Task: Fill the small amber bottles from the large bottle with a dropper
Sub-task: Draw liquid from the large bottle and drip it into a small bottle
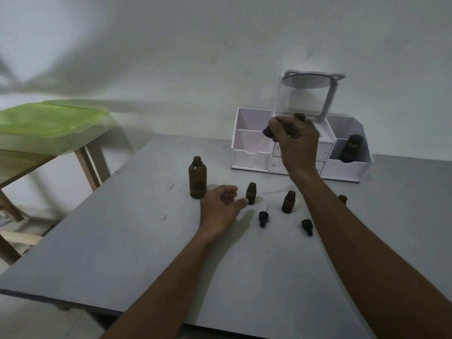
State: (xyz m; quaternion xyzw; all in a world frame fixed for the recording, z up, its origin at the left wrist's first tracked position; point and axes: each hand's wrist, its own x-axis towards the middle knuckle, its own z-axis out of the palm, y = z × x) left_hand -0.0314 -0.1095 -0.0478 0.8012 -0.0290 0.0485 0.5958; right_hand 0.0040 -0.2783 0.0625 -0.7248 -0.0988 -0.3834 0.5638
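Head view, and the right hand (pixel 294 140) is up off the table (pixel 122 241), fingers curled tight around a dropper (pixel 268 132) — its black bulb pokes out on the thumb side, and the glass tip is too faint to follow. A dark amber neck shows just behind the knuckles; whether the hand holds that too, I can't tell. Well below and to the left of that raised hand, the left hand (pixel 221 209) rests low on the table, loosely half-curled, gripping nothing, its fingertips right against a small amber bottle (pixel 251 193), uncapped and upright. Just on the far-left side of the left hand stands the large bottle (pixel 197 177), open-necked, close to the knuckles but apart from them. Between the two forearms sits a second small bottle (pixel 288 202), upright. Near the left fingertips, a black dropper cap (pixel 263 218) lies on its side; another cap (pixel 307 226) lies beside the right forearm. A third amber bottle (pixel 342 199) peeks out past the right forearm. Behind the right hand, a white organizer (pixel 252 152) stands at the table's far edge.
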